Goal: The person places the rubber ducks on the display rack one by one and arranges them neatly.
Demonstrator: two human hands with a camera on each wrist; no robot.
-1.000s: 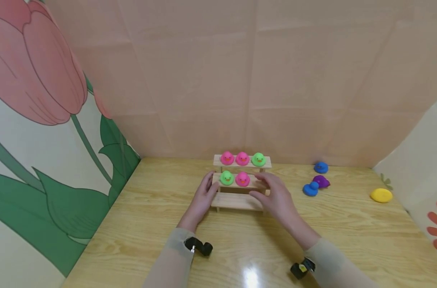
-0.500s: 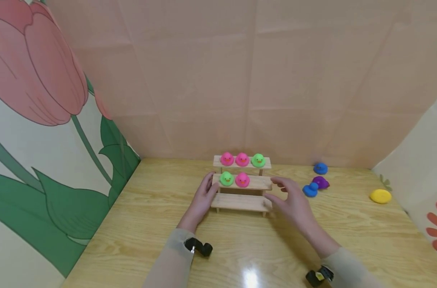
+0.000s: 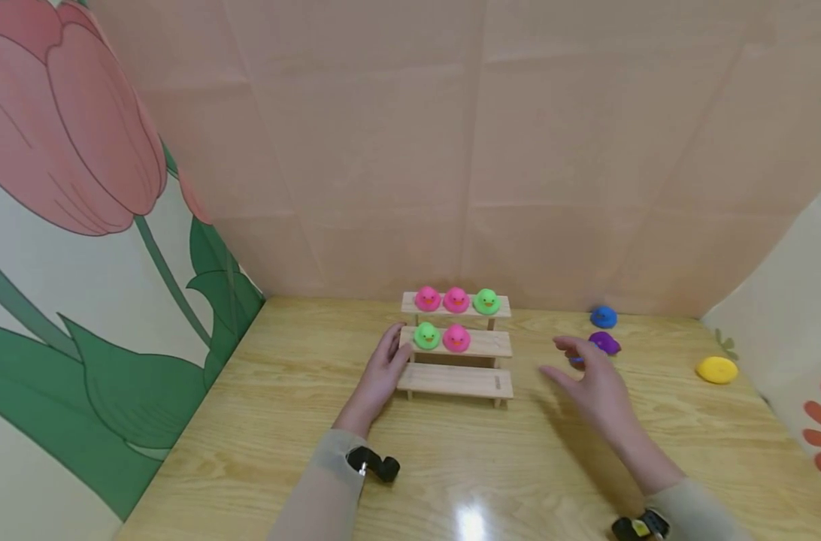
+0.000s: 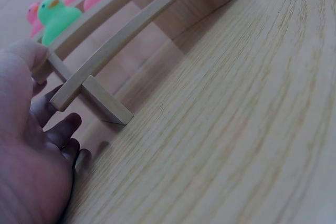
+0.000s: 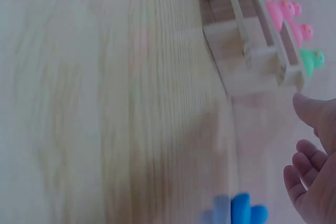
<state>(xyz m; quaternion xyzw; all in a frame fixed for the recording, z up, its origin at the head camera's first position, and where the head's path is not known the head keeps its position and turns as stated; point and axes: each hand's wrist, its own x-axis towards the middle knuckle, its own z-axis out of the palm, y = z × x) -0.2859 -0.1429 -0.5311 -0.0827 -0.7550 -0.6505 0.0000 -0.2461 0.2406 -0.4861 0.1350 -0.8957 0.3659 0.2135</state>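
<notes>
A three-step wooden display stand (image 3: 454, 381) stands on the table. My left hand (image 3: 380, 372) holds the left end of its middle step; in the left wrist view the thumb (image 4: 29, 53) lies at that step's end, fingers lower down. Two pink ducks and a green duck (image 3: 486, 302) sit on the top step. The middle step bears a green duck (image 3: 427, 336) and a pink duck (image 3: 456, 338). My right hand (image 3: 596, 387) holds nothing, its thumb and fingers spread apart. From the head view it partly covers a blue duck (image 5: 241, 211).
A purple duck (image 3: 605, 343) and another blue duck (image 3: 604, 316) lie at the back right. Farther right is a yellow toy (image 3: 717, 370). A pinkish cloth wall (image 3: 356, 150) closes off the table's (image 3: 302, 376) back edge; printed panels flank it.
My right hand has moved right, away from the stand's right end to beside the blue duck. The left hand stays at the stand, and the ducks have not moved.
</notes>
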